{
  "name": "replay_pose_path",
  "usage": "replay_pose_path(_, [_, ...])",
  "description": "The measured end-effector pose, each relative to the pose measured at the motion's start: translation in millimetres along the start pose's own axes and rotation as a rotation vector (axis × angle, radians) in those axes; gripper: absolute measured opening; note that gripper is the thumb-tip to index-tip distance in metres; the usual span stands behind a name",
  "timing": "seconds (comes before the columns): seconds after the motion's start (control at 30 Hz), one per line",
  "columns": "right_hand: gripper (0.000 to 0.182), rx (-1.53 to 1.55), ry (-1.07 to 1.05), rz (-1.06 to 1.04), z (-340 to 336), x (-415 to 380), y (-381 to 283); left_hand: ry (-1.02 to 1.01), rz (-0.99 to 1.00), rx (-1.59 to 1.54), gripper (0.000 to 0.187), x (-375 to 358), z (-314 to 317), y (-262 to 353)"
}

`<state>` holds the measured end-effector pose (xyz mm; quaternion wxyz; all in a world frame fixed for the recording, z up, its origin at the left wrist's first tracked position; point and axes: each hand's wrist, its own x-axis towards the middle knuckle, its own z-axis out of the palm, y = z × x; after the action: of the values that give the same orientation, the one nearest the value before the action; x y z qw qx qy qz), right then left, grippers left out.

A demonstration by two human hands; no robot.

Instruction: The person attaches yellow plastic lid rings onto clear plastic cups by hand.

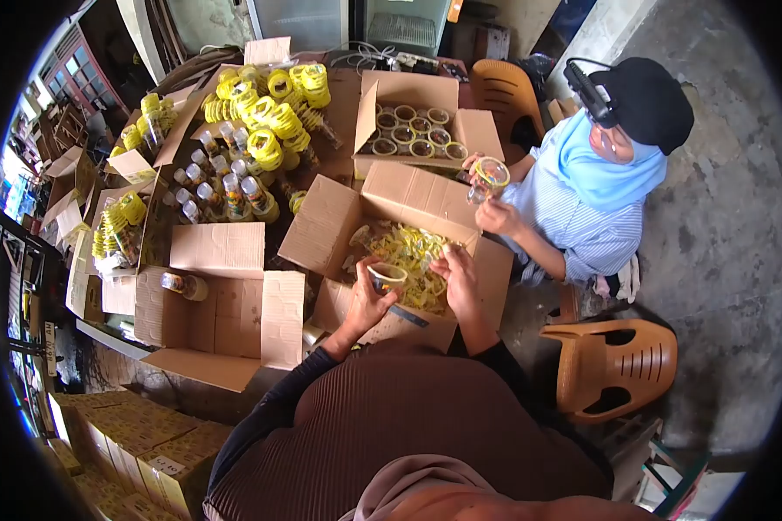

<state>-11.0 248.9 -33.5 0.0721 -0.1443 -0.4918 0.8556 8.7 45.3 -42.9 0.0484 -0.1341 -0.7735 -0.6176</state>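
Observation:
My left hand (369,300) is wrapped round a clear plastic cup (387,274) with a yellow rim, held over the near edge of a cardboard box (326,213). That box is partly filled with yellow and clear scraps (417,247). To the right of the cup, above the scraps, my right hand (454,271) has its fingertips pressed together; what they hold, if anything, is too small to name.
A person (582,191) on the right holds another cup (493,174). Behind stands a box of cups (417,130). Yellow-ringed stacks (274,122) and bottles (235,191) lie back left. An open box (226,317) is left; an orange chair (621,369) right.

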Motion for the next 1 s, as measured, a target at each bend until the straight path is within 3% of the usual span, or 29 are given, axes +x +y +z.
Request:
replay_pose_path(0.1, [0.023,-0.310,-0.034,-0.079,-18,-9,15,-0.009,-0.039,0.063,0.071,0,-9,6])
replay_pose_path(0.2, [0.023,-0.567,-0.104,-0.072,-43,-13,40,0.057,0.059,0.027,0.072,0,-8,-6])
replay_pose_path(0.37, [0.018,-0.675,-0.043,-0.111,-80,-25,75,0.026,-0.042,0.071,0.076,-7,-14,3])
replay_pose_path(0.53, [0.012,-0.926,-0.064,-0.391,-88,-27,67,0.035,-0.061,0.046,0.075,-15,-15,-9])
replay_pose_path(0.67, [0.010,-0.893,-0.065,-0.250,-103,-23,81,0.053,-0.073,-0.028,0.071,-22,-13,-8])
replay_pose_path(0.7, [0.011,-0.909,-0.081,-0.327,-109,-22,91,0.050,-0.099,-0.025,0.071,-25,-13,-8])
replay_pose_path(0.73, [0.011,-1.084,-0.108,-0.392,-102,-31,81,0.068,0.032,0.031,0.073,-26,-13,-10])
replay_pose_path(0.77, [0.011,-1.151,-0.137,-0.391,-94,-37,72,0.060,0.014,-0.008,0.073,-27,-13,-8])
replay_pose_path(0.8, [0.009,-1.154,-0.147,-0.521,-90,-43,71,0.051,-0.004,-0.044,0.074,-29,-12,-6])
replay_pose_path(0.9, [0.009,-1.293,-0.157,-0.296,-75,-61,57,0.044,-0.019,-0.034,0.075,-36,-12,-5])
replay_pose_path(1.0, [0.005,-1.251,-0.161,-0.546,-73,-62,58,0.043,-0.007,-0.019,0.076,-40,-15,4])
